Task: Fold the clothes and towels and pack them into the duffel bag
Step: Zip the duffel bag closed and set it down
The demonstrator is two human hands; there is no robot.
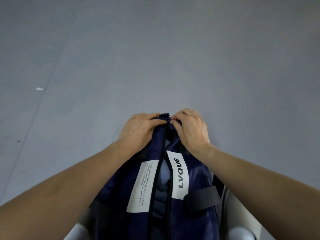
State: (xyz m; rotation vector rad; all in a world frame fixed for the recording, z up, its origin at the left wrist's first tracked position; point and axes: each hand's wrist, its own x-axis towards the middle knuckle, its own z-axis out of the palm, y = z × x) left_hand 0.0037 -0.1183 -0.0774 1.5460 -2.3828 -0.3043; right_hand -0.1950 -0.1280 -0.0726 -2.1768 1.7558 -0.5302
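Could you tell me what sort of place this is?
Probably an indoor room or studio: a smooth grey floor with faint seams and scuffs fills the view, and a navy duffel bag lies before the person.

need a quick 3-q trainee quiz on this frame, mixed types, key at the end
1. True or false: the zipper of the duffel bag is fully closed.
2. Where on the bag do the left hand and right hand have their grip? A) far end B) near end C) neither touches it
3. Fill in: the white label right of the opening reads ____.
Key: 1 false, blue-grey fabric shows through the gap; 2 A; 3 LVQUE.
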